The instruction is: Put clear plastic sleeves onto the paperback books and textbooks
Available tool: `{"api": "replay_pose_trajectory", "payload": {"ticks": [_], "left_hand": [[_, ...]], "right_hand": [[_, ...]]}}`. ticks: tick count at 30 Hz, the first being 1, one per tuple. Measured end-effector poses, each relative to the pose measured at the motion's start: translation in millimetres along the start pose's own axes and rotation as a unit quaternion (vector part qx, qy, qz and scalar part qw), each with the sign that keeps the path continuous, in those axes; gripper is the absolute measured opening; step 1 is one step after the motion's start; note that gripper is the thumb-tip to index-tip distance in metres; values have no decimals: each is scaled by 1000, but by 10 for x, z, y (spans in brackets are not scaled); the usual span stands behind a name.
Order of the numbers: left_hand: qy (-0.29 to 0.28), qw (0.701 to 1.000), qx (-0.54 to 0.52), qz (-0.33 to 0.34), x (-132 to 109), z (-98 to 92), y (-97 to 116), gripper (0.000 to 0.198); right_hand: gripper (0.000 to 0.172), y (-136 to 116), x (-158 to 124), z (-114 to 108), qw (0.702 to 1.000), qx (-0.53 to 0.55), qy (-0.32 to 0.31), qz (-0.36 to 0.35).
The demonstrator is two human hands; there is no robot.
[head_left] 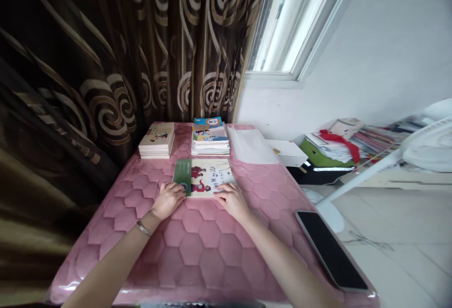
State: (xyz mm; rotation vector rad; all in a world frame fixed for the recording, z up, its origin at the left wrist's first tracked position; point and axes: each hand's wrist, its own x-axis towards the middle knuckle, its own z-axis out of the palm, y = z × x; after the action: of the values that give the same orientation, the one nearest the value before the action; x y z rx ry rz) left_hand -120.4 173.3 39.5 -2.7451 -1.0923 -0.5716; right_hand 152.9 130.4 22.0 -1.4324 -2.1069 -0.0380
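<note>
A book (pixel 205 177) with a green and cream cover and pictured children lies sideways on the pink quilted table cover (pixel 197 247). My left hand (pixel 170 199) grips its near left corner, fingers curled on the green part. On the near right edge rests my right hand (pixel 231 198), its fingers bent over the cover; the thumbs are partly hidden. Behind this book stands a stack of books with a blue-topped cover (pixel 210 131). Further left is a stack of tan books (pixel 157 139). Clear plastic sleeves (pixel 252 145) lie to the right.
A dark-screened tablet or phone (pixel 330 249) lies along the table's right edge. Beyond the table are a white box (pixel 287 151), a green container (pixel 319 151) with papers, and a white fan (pixel 381 166). A patterned curtain (pixel 169 49) hangs behind and left.
</note>
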Motion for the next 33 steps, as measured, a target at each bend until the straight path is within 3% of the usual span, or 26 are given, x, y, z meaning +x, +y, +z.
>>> {"api": "replay_pose_trajectory", "payload": {"ticks": [5,11,23,33], "left_hand": [[0,999,-29,-26,-117,-39,-175,23],[1,999,-34,-36,-166,-21,-233,21],[-21,998,-51,-22,-217,-9,-277,27],[-32,996,-69,-57,-246,4,-275,29]], "right_hand": [[13,327,-194,-145,998,-24,2,50],[14,527,-309,-207,997,-2,11,73],[26,627,-366,-198,997,23,-16,69],[46,610,-390,-255,995,42,-53,74]]}}
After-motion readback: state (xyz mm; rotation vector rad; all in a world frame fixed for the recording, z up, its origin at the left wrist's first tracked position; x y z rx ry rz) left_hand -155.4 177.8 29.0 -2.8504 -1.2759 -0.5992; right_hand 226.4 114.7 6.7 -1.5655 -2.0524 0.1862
